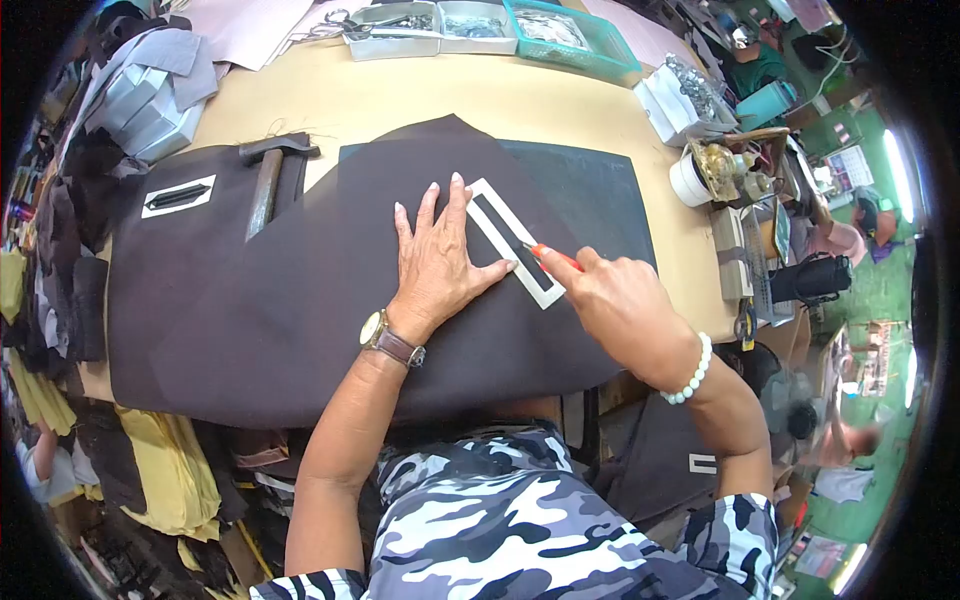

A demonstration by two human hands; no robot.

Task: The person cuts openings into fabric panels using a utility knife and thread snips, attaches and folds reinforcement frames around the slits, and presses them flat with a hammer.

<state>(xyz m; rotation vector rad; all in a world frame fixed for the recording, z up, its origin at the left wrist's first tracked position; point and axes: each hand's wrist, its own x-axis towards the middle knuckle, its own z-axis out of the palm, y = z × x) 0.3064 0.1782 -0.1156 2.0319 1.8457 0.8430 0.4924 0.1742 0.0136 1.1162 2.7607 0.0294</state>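
Dark fabric (250, 330) lies spread over the table, partly on a dark mat (600, 190). On it rests a white rectangular frame (494, 236) with a long narrow slot, tilted down to the right. My left hand (437, 255) lies flat with spread fingers on the fabric, its thumb and fingertips at the frame's left edge. My right hand (625, 305) grips an orange-handled tool (556, 257), whose dark tip points into the slot. A second white piece (179, 196) with dark strips sits on the fabric at the left.
A hammer (265, 190) lies at the upper left. Along the back stand a white tray (395, 42) and a teal basket (575, 62). A white box of metal parts (680, 105) and a white cup (690, 180) are at the right. People are partly visible at the far right.
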